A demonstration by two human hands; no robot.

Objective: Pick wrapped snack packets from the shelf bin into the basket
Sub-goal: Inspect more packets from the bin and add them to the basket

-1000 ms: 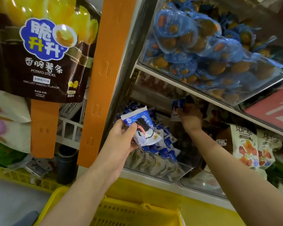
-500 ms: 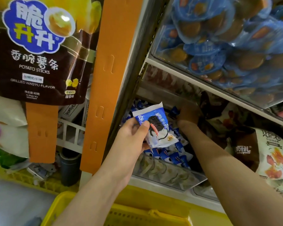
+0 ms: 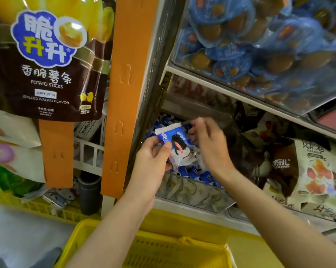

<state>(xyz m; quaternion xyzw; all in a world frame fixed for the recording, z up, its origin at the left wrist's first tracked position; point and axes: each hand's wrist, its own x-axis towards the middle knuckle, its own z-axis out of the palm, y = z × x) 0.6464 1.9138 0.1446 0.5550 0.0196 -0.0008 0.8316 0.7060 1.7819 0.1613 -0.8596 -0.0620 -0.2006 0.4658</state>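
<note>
My left hand (image 3: 153, 161) grips a blue-and-white snack packet (image 3: 177, 144) with a dark cookie picture, held up in front of the clear shelf bin (image 3: 192, 192). More blue packets (image 3: 194, 174) lie piled in that bin. My right hand (image 3: 209, 142) is motion-blurred right beside the held packet, with its curled fingers at the packet's upper right corner. The blur hides whether it pinches a packet of its own. The yellow basket (image 3: 182, 248) sits directly below both forearms.
An orange hanging strip (image 3: 128, 74) and a dark shelf post stand left of the bin. A brown potato-stick bag (image 3: 47, 60) hangs at the left. Above is a bin of blue-wrapped snacks (image 3: 260, 51). Cream and brown bags (image 3: 308, 171) fill the shelf to the right.
My right hand has pulled back out of the bin and come up beside the packet in my left hand. My left hand has kept its grip and stayed roughly in place.
</note>
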